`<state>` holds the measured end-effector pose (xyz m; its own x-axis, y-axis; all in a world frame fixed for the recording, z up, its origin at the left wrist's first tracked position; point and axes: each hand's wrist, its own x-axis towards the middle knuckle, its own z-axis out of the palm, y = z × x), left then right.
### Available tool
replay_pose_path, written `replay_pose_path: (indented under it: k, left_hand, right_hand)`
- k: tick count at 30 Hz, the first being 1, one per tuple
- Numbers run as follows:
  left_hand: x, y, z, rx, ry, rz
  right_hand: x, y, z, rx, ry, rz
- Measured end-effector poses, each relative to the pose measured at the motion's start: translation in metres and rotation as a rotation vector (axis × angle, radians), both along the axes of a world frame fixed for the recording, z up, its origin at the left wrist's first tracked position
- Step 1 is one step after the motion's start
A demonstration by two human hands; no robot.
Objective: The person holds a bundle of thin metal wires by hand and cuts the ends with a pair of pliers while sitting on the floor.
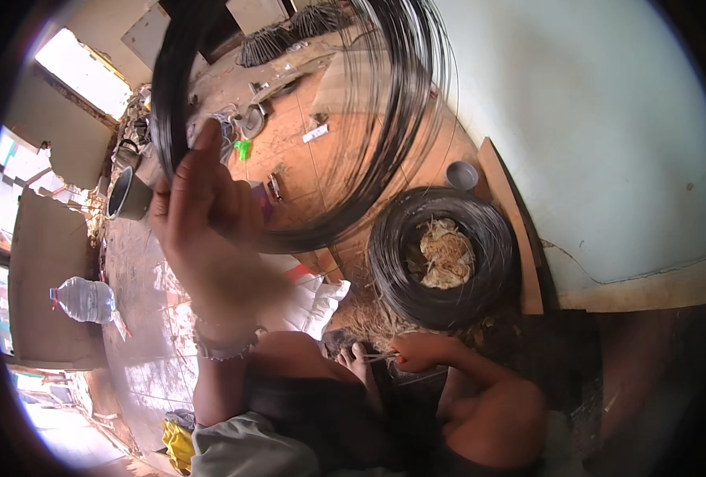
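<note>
Black wire loop is raised above the floor coil, gripped by the left hand; right hand, just below that coil, pinches thin strands.

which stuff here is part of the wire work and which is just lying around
In hand:
- left hand lifting a big black wire loop
- right hand pinching pale strands near a foot
- black wire coil on the floor, pale fibres in its middle

Lying about:
- clear plastic bottle
- metal pot
- small grey cup
- yellow cloth
</note>
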<state>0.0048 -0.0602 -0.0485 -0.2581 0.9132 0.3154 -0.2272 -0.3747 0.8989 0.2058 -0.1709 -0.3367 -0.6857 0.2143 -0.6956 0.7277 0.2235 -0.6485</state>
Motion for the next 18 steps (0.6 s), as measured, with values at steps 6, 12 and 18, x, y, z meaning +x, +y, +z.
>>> replay_pose_path:
  k: [6, 12, 18]
  left_hand:
    - [0.002, 0.009, -0.006, 0.072, -0.031, 0.025]
    - [0.007, 0.015, -0.001, 0.030, 0.000, 0.043]
    - [0.008, 0.008, -0.003, 0.045, 0.088, 0.066]
  right_hand:
    - [0.067, -0.096, -0.048, 0.311, -0.108, 0.030]
    - [0.066, -0.094, -0.039, 0.328, 0.226, -0.131]
    - [0.052, 0.018, 0.001, 0.393, 0.379, -0.717]
